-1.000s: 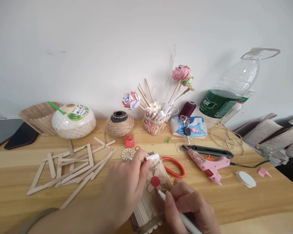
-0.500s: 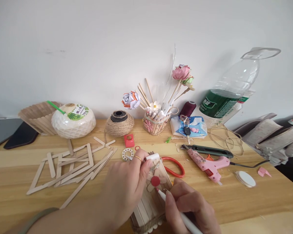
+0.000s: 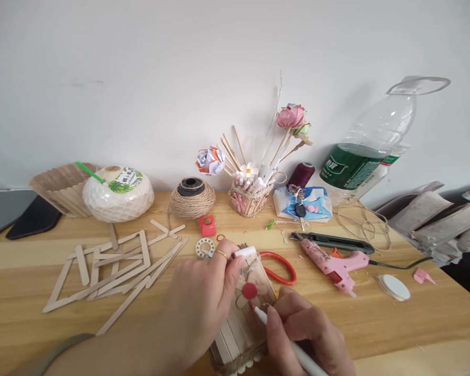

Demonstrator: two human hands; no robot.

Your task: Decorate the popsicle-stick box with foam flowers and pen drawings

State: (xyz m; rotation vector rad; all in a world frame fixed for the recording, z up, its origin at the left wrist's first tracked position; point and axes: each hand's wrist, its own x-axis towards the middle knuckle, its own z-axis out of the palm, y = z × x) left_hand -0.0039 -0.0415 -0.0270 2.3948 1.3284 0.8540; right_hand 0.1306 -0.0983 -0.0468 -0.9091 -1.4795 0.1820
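A container of wooden sticks [image 3: 235,331] lies on its side at the front centre, with twine round its lower end. It bears a wooden flower with a red round centre [image 3: 249,291]. My left hand [image 3: 203,292] is closed at its upper end, a white pen cap [image 3: 245,253] pinched between thumb and finger. My right hand [image 3: 307,331] grips a white marker [image 3: 303,357], whose red tip is just below the red centre. Whether the tip touches the wood I cannot tell.
Loose craft sticks [image 3: 119,282] lie left. Behind stand a wrapped coconut [image 3: 117,196], a twine spool [image 3: 191,201] and a pen holder [image 3: 248,201]. Right are red-handled scissors [image 3: 284,278], a pink glue gun [image 3: 342,266], a cutter [image 3: 337,243] and a large bottle [image 3: 350,167].
The marker tip has shifted very slightly right and down, with my right hand. My left hand stays where it was.
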